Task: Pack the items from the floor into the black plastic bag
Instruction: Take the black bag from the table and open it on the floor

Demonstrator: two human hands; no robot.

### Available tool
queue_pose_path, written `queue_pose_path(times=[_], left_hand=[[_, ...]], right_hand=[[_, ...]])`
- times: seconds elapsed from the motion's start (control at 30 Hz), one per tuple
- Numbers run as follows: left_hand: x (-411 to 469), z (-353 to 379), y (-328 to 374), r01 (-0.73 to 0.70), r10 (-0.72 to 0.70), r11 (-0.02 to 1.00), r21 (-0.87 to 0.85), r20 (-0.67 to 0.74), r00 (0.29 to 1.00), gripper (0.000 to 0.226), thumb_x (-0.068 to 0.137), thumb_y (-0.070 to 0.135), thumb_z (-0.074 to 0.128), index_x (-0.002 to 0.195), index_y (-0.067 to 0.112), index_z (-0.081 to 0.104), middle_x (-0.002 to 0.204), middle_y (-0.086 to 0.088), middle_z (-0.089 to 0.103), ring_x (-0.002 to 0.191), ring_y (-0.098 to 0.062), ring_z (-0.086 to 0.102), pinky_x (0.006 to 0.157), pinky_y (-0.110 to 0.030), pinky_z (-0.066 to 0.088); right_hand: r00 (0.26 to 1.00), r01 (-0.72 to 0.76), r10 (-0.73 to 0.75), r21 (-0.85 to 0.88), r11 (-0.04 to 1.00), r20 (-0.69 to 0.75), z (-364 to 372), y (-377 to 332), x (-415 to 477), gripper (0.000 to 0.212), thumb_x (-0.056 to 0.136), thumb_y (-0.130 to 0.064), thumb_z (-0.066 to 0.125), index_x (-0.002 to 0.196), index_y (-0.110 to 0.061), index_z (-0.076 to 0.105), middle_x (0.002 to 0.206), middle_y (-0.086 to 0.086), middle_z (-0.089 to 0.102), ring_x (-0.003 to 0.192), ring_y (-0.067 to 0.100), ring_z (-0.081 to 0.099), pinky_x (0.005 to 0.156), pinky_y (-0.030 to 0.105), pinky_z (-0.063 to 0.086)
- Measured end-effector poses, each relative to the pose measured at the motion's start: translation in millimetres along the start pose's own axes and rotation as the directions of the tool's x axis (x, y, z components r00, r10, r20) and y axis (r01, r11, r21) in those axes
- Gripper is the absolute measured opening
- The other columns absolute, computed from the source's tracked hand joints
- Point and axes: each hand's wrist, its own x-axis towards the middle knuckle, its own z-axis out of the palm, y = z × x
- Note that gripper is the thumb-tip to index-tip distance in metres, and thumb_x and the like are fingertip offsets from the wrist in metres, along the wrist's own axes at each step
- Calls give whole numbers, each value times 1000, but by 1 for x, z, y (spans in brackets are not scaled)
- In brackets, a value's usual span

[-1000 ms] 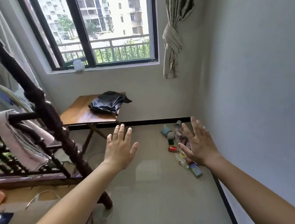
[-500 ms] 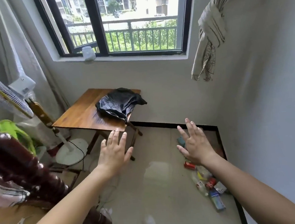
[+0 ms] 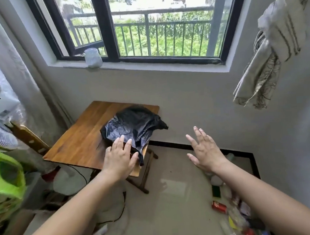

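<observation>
A crumpled black plastic bag lies on a small wooden table below the window. My left hand is spread open just in front of the bag's near edge, its fingertips at the plastic. My right hand hovers open in the air to the right of the table, holding nothing. Several small items lie on the floor along the right wall, among them a red can and a dark green block; my right forearm hides part of the pile.
A standing fan's base and its black cable sit on the floor left of the table. A green plastic object is at the far left. A knotted curtain hangs at the upper right. Beige floor tiles lie between table and wall.
I have come closer to the table. My left hand has gone from mid-air to the near edge of the black bag. The floor items have slid toward the lower right of the view.
</observation>
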Motion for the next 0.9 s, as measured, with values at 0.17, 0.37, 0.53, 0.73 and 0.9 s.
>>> queue_pose_path(times=[0.17, 0.37, 0.53, 0.73, 0.9], left_hand=[[85, 49, -16, 68, -68, 998, 11, 85, 994, 65, 98, 56, 32, 153, 20, 26, 161, -9, 20, 149, -23, 15, 116, -46, 25], [186, 94, -28, 162, -163, 987, 22, 243, 956, 65, 100, 53, 33, 154, 18, 24, 162, -10, 17, 149, -24, 14, 116, -43, 27], [256, 127, -37, 244, -222, 969, -33, 314, 923, 64, 99, 49, 40, 152, 15, 28, 160, -12, 21, 148, -25, 17, 117, -41, 28], [294, 188, -49, 305, -256, 952, -16, 500, 827, 63, 98, 47, 43, 151, 16, 27, 160, -12, 21, 147, -27, 19, 113, -44, 34], [305, 250, -67, 395, -343, 918, 30, 557, 756, 65, 96, 42, 47, 150, 13, 26, 158, -14, 24, 144, -30, 23, 108, -47, 37]], right_hand=[[996, 63, -65, 24, 998, 57, 43, 15, 119, 76, 99, -53, 39, 159, -21, 5, 165, 17, -9, 154, 32, -2, 124, 44, 13], [970, 196, -202, 58, 979, 134, 85, 22, 268, 75, 98, -50, 42, 159, -19, 11, 165, 20, 1, 153, 33, 7, 121, 43, 19], [932, 283, -298, 102, 954, 204, 112, 9, 368, 73, 98, -45, 46, 158, -17, 16, 164, 19, 10, 151, 34, 13, 120, 44, 24], [874, 310, -367, 218, 926, 318, 164, -30, 419, 71, 97, -38, 49, 157, -15, 19, 163, 19, 15, 150, 35, 18, 116, 45, 27], [873, 271, -371, 319, 908, 315, 213, -59, 430, 71, 97, -27, 54, 156, -8, 21, 161, 22, 18, 147, 36, 22, 114, 47, 34]])
